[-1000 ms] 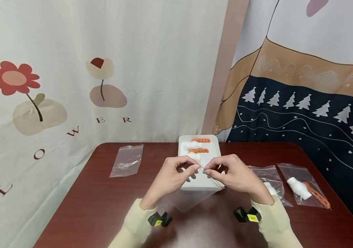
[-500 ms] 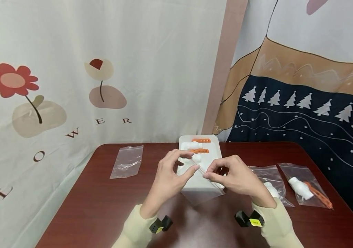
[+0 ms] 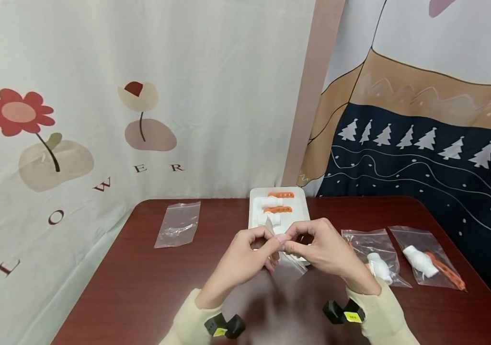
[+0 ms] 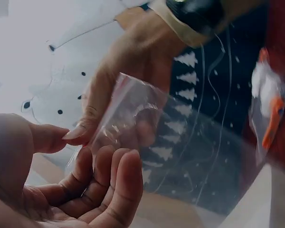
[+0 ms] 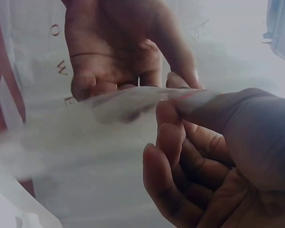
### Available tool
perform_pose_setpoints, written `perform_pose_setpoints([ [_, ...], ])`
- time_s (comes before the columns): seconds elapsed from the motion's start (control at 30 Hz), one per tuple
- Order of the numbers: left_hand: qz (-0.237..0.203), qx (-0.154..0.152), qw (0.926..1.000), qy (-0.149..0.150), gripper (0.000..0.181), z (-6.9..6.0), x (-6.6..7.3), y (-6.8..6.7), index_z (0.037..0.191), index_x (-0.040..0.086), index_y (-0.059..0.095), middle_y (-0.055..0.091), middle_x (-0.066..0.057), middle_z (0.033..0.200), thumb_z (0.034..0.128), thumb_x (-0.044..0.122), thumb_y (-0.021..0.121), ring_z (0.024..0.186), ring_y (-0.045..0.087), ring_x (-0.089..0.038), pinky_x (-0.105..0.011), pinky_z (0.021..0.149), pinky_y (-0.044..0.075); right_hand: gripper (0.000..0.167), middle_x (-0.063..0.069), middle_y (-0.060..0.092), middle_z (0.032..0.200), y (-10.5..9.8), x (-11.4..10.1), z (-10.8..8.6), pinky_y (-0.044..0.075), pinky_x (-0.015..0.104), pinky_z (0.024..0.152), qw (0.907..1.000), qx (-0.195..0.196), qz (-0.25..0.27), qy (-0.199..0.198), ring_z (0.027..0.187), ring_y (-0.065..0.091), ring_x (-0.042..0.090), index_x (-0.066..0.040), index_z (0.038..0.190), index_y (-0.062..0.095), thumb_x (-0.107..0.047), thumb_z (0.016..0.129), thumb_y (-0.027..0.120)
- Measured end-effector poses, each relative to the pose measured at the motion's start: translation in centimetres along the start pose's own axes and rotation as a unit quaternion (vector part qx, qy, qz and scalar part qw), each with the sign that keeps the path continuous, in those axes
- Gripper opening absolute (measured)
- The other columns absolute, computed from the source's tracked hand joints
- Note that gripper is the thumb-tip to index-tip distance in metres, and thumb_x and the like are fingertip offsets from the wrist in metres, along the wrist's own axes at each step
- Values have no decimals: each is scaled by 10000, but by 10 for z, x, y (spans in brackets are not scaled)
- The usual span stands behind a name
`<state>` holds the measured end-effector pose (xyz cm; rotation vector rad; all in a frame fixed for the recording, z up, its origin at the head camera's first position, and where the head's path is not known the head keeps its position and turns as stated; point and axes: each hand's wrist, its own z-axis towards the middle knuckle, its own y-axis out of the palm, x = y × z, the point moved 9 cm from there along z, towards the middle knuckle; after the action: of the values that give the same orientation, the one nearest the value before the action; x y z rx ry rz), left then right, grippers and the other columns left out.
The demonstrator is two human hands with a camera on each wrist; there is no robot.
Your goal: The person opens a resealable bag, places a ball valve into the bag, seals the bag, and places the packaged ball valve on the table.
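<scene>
Both hands hold a clear zip bag (image 4: 137, 102) over the near end of a white tray (image 3: 253, 211). The left hand (image 3: 245, 254) pinches the bag's top edge between thumb and finger. Right beside it, the right hand (image 3: 320, 247) grips the same edge, fingertips almost touching the left ones. A red line along the bag's edge shows in the left wrist view. The bag hangs down toward the table and I see nothing inside it. On the tray lie white bulging pieces (image 3: 272, 219) and orange strips with holes (image 3: 278, 209).
A flat clear bag (image 3: 178, 224) lies at the table's left. To the right lie two zip bags, one (image 3: 379, 268) partly behind the right wrist, another (image 3: 419, 261) with a white piece and orange strip. Printed curtains hang behind the table (image 3: 133, 287).
The left thumb and finger spread apart half a second ago, then came together on the bag's edge, nearer the right fingertips. The right hand keeps its pinch. The bag has turned.
</scene>
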<state>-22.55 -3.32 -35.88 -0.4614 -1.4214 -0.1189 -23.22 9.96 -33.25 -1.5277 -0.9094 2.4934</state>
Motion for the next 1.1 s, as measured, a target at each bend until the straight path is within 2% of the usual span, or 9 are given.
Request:
perform_pose_setpoints([
  [0.1, -594, -241, 9974, -329, 357, 2, -6, 4, 895, -48, 651, 652, -72, 721, 1008, 290, 668, 590, 656, -195, -411, 652, 628, 92, -64, 667, 708, 4, 3, 0, 486, 209, 557, 9995, -113, 254, 139, 630, 564, 28, -166, 808, 752, -168, 870, 819],
  [0.2, -935, -433, 9939, -388, 332, 4, -8, 6, 918, -67, 633, 647, -56, 741, 1022, 248, 646, 601, 652, -157, -394, 679, 634, 103, -48, 676, 712, 7, 7, 0, 484, 208, 556, 9976, -226, 526, 379, 639, 577, 43, -162, 810, 757, -220, 862, 825],
  [0.27, -1001, -529, 9931, -293, 323, 5, -7, 6, 936, -81, 624, 647, -51, 756, 1030, 228, 631, 620, 655, -146, -365, 685, 633, 111, -43, 679, 713, 7, 9, 0, 481, 207, 562, 9962, -284, 653, 509, 650, 579, 50, -152, 816, 761, -231, 870, 816],
  [0.4, -976, -647, 9931, 99, 301, 6, -2, 7, 964, -101, 623, 646, -70, 797, 1044, 188, 604, 682, 658, -152, -352, 695, 632, 116, -48, 678, 712, 8, 12, 0, 467, 205, 561, 9943, -355, 770, 653, 656, 567, 48, -134, 830, 764, -226, 893, 793],
  [0.53, -911, -664, 9926, 447, 276, 7, 1, 6, 960, -104, 632, 642, -182, 816, 1047, 155, 591, 721, 655, -142, -367, 692, 633, 132, -38, 691, 736, 10, 14, 0, 478, 210, 572, 9931, -479, 775, 744, 664, 581, 51, -124, 855, 766, -238, 923, 764],
  [0.63, -927, -627, 9923, 538, 261, 8, 0, 4, 948, -108, 628, 638, -216, 818, 1044, 132, 589, 719, 656, -124, -354, 689, 630, 166, -6, 708, 763, 11, 15, 1, 520, 232, 604, 9914, -608, 783, 852, 686, 623, 74, -111, 879, 766, -259, 947, 740],
  [0.7, -996, -593, 9918, 544, 252, 8, -1, 2, 939, -116, 619, 640, -184, 804, 1040, 113, 590, 720, 655, -114, -339, 690, 626, 186, 8, 708, 765, 11, 16, 2, 539, 246, 623, 9905, -664, 770, 925, 694, 641, 92, -105, 885, 762, -271, 960, 727],
  [0.87, -1171, -509, 9910, 401, 264, 8, -3, 0, 931, -137, 598, 637, -54, 782, 1036, 105, 591, 726, 654, -120, -326, 693, 622, 204, 27, 686, 732, 12, 17, 3, 532, 250, 632, 9894, -702, 751, 1026, 690, 649, 118, -100, 891, 751, -277, 981, 703],
  [1.1, -993, -476, 9938, -159, 258, 9, -11, 3, 1001, -68, 631, 701, -55, 837, 1025, 189, 631, 685, 710, -157, -470, 738, 639, 159, 43, 703, 780, 13, 16, 0, 527, 244, 648, 9882, -792, 844, 1008, 728, 678, 138, -95, 935, 754, -239, 981, 704],
])
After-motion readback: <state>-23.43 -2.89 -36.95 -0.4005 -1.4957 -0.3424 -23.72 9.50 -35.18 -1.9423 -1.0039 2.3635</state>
